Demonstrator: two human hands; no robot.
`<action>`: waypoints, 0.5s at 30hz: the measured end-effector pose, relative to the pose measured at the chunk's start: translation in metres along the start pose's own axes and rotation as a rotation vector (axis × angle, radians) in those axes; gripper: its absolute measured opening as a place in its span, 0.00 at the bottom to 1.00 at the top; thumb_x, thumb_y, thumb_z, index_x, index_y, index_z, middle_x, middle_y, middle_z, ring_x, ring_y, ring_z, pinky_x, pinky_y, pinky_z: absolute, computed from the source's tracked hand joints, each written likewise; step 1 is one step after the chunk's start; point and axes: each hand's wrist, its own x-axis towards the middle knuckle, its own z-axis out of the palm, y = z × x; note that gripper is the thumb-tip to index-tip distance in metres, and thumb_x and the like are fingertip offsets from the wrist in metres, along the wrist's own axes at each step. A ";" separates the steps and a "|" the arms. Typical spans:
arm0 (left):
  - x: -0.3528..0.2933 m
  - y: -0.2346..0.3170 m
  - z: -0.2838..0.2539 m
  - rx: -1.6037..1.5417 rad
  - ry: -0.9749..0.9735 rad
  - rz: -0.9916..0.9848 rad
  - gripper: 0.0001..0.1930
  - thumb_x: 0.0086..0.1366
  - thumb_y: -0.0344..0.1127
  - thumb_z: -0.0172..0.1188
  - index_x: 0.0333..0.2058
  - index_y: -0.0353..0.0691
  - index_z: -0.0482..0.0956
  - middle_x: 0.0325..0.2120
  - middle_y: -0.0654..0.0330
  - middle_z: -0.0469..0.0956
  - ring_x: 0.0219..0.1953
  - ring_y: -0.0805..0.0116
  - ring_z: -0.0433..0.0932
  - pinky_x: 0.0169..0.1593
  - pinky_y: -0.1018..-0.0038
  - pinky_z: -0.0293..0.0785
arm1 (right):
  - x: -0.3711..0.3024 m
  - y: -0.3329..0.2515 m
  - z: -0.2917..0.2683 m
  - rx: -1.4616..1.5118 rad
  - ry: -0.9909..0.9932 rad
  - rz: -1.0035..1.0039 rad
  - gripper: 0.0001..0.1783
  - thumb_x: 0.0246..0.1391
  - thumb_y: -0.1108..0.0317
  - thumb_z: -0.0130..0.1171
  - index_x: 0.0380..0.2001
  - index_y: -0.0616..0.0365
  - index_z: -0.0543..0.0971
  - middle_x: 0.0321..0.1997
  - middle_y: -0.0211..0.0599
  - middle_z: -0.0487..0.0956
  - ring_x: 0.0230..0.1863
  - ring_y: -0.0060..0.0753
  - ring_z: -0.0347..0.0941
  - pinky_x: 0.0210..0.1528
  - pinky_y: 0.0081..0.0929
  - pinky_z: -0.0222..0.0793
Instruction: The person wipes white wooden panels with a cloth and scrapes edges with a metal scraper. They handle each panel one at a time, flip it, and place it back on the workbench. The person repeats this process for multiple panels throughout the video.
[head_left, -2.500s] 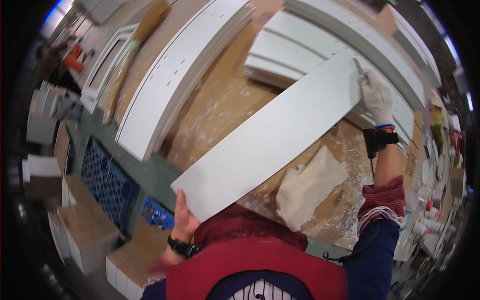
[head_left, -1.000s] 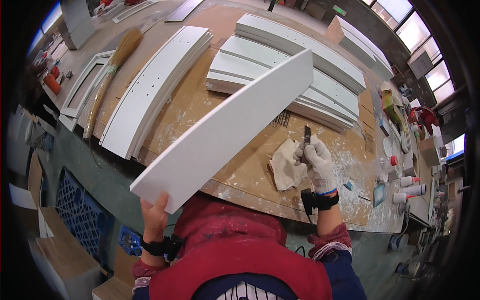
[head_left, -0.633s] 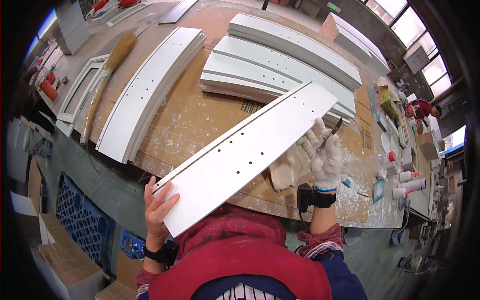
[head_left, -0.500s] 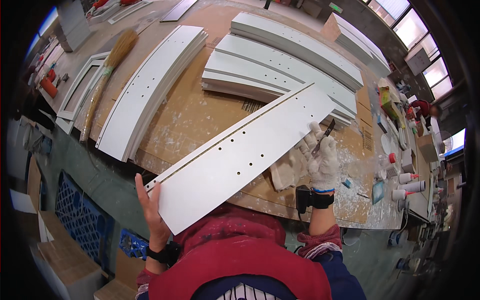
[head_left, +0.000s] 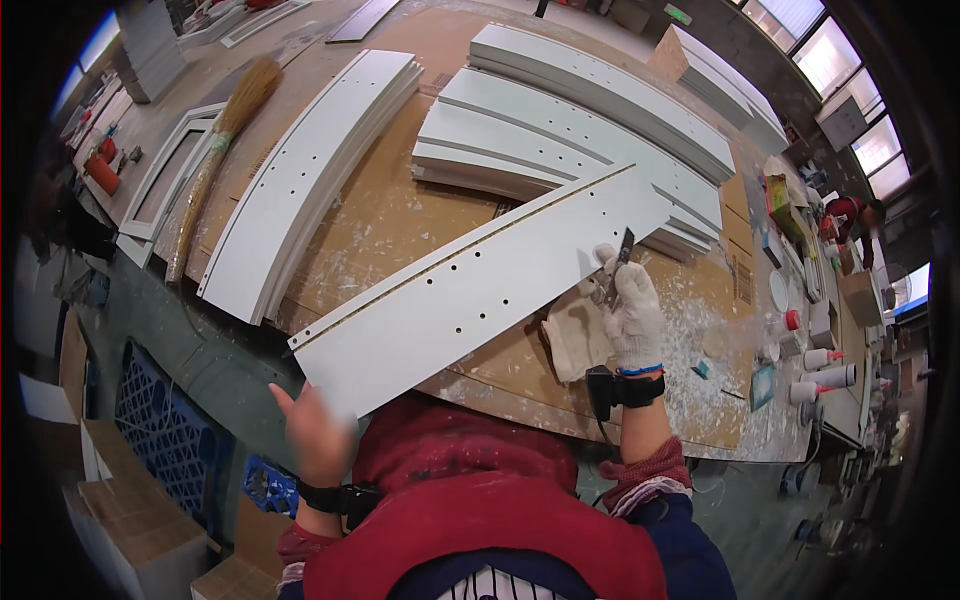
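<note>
A long white panel (head_left: 470, 290) with drilled holes and a groove along its far edge slants across the front of the table. My bare left hand (head_left: 318, 435) is at the panel's near left corner. One finger sticks out to the side; the others are smeared by motion, so their grip is unclear. My right hand (head_left: 632, 320), in a white glove, is closed around a utility knife (head_left: 626, 246) with its dark blade pointing up and away. It sits beside the panel's right edge. Below that edge lies a beige cloth (head_left: 578, 340) on the cardboard.
White panels are stacked at the left (head_left: 310, 170) and behind, in a wider pile (head_left: 540, 130). A straw broom (head_left: 225, 135) lies at the far left by a white frame (head_left: 150, 190). Glue bottles (head_left: 815, 358) stand at the right. A blue plastic crate (head_left: 165, 430) is below left.
The panel's left end has shifted away from me, and my left hand has slid down to its near corner. My right hand has moved slightly left and nearer, the knife turning more upright.
</note>
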 end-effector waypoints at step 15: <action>0.005 -0.049 -0.065 0.068 0.401 -0.279 0.23 0.63 0.34 0.55 0.55 0.35 0.63 0.50 0.54 0.71 0.52 0.57 0.71 0.56 0.59 0.69 | 0.021 -0.018 0.039 -1.796 0.004 -0.589 0.05 0.42 0.68 0.59 0.26 0.52 0.79 0.31 0.37 0.76 0.32 0.37 0.71 0.37 0.32 0.69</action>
